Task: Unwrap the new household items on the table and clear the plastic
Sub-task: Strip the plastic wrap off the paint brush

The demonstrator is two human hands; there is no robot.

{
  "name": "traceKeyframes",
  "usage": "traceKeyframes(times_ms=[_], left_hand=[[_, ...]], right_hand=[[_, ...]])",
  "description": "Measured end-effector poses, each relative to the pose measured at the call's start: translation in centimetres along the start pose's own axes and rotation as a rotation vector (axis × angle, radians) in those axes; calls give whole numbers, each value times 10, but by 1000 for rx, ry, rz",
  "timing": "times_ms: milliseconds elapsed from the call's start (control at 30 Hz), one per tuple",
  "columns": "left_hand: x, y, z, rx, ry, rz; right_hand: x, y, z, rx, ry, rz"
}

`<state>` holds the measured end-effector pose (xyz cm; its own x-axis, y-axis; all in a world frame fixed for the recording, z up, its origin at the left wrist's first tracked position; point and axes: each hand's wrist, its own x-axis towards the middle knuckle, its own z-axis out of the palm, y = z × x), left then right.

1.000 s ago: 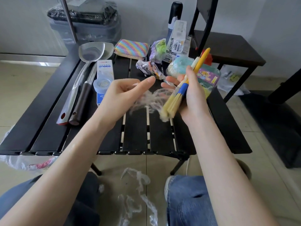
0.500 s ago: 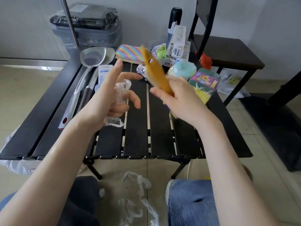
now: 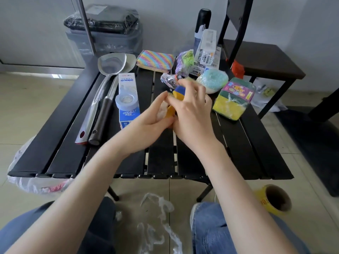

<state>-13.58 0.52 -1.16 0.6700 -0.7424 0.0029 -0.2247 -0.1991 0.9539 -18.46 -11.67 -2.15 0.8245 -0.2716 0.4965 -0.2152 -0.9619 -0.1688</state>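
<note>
- Head view: both hands meet over the middle of the table.
- Right hand curls round the brushes; blue-and-yellow part sticks out above the fingers, yellow handle shows below, between the two hands.
- Left hand pinches crumpled plastic against its palm, fingertips touching the yellow handle.
- Motion blur hides exact finger placement on the brushes.
- Left of the hands: tape box, two spatulas.
- Right: wrapped sponges.
- Loose wrap on the floor.
</note>
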Motion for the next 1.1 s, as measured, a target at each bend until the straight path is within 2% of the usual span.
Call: traceKeyframes(times_ms=[100, 167, 233, 267, 367, 567, 733, 800, 900, 1033, 1100], left_hand=[[5, -15, 7, 55, 121, 44], [3, -18, 15, 199, 190, 28], [-1, -21, 21, 267, 190, 47], [-2, -21, 21, 265, 179, 45], [0, -22, 16, 296, 120, -23], [-3, -11, -12, 459, -130, -130], [-9, -12, -26, 476, -129, -99], [-12, -8, -31, 363, -82, -45], [-16, -4, -43, 59, -16, 35], [-17, 0, -61, -196, -21, 68], [-20, 2, -71, -334, -49, 71]], right_hand=[[0, -3, 8, 25, 123, 96], [1, -3, 8, 216, 3, 182], [3, -3, 6, 599, -217, 352], [5, -3, 7, 755, -274, 437], [9, -2, 12, 922, -299, 576], [12, 5, 16, 926, -313, 570], [15, 0, 19, 884, -291, 552], [14, -3, 18, 829, -314, 499], [15, -4, 21, 680, -352, 422], [18, -4, 24, 525, -472, 405], [17, -6, 24, 473, -428, 405]])
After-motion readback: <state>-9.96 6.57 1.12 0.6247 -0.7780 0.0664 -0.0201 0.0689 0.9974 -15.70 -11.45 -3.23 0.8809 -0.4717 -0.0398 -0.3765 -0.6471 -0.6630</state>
